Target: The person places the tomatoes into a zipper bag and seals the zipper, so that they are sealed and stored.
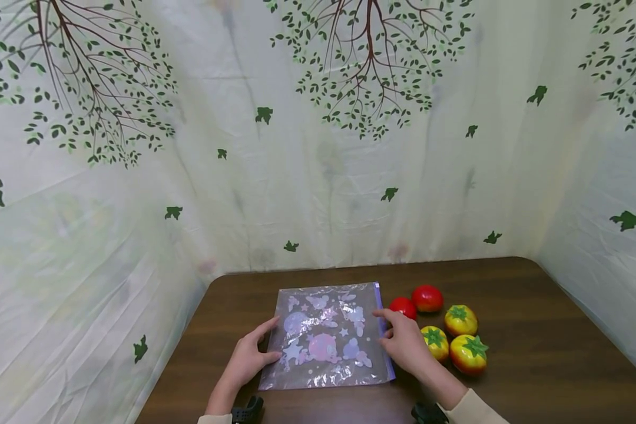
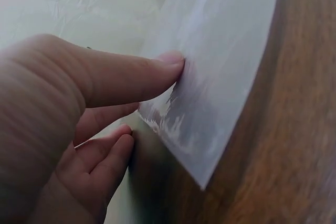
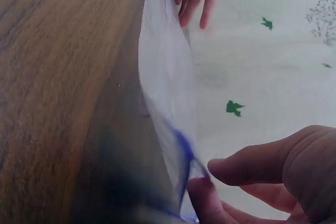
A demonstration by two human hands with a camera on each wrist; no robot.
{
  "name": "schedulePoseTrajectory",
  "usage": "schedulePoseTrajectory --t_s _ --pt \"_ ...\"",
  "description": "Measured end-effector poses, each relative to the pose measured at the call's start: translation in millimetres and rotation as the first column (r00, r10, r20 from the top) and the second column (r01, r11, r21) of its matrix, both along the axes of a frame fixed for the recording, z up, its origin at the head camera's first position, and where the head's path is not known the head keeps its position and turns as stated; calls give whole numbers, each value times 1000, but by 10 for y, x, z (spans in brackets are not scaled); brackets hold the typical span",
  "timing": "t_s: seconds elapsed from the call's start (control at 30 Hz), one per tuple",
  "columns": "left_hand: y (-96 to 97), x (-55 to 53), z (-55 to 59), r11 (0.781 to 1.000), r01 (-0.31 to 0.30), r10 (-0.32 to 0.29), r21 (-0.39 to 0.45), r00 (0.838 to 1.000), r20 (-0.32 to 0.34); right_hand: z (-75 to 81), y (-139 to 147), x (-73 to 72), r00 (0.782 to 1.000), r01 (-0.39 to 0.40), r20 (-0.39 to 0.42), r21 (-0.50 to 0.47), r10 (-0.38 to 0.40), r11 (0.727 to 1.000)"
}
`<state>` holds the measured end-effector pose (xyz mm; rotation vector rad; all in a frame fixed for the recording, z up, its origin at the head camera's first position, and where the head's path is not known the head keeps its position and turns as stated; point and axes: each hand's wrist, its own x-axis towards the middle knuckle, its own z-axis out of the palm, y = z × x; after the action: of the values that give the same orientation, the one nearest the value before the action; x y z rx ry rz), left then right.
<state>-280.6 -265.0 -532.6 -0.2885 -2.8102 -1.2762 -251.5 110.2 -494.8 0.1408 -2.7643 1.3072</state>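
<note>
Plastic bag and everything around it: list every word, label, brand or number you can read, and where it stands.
No readable text in any view.
Plastic bag: printed pictures, including stars; any tiny lettering is too blurred to read.
Backdrop: branches and green shapes, no words.

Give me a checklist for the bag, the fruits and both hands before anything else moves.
1. Bag within the table's edges: ok, surface shows on all sides.
2. Left hand on the bag: ok, its thumb rests on the film at the left side.
3. Right hand at the purple strip: ok, fingertips reach it.
4. Strip side opened: cannot tell, it is blurred in the right wrist view.
5. Fruits on the table, outside the bag: ok, two red fruits and three yellow-red fruits to its right.
6. Right hand clear of the fruits: cannot tell, it overlaps some in the head view.
</note>
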Motion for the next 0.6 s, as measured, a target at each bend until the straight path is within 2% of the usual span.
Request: schedulePoseTrajectory --t_s 0.1,0.3,0.6 --pt "-10 8 0 1000 9 -10 -8 1000 -12 -22 -5 -2 1000 11 19 -49 -10 999" --pt "-37 15 -27 998 24 -27 -55 998 -48 -10 14 -9 1000 5 16 -76 -3 997" --pt "-72 8 -26 994 10 -13 -105 1000 -21 82 71 -27 1000 -5 14 -140 7 990"
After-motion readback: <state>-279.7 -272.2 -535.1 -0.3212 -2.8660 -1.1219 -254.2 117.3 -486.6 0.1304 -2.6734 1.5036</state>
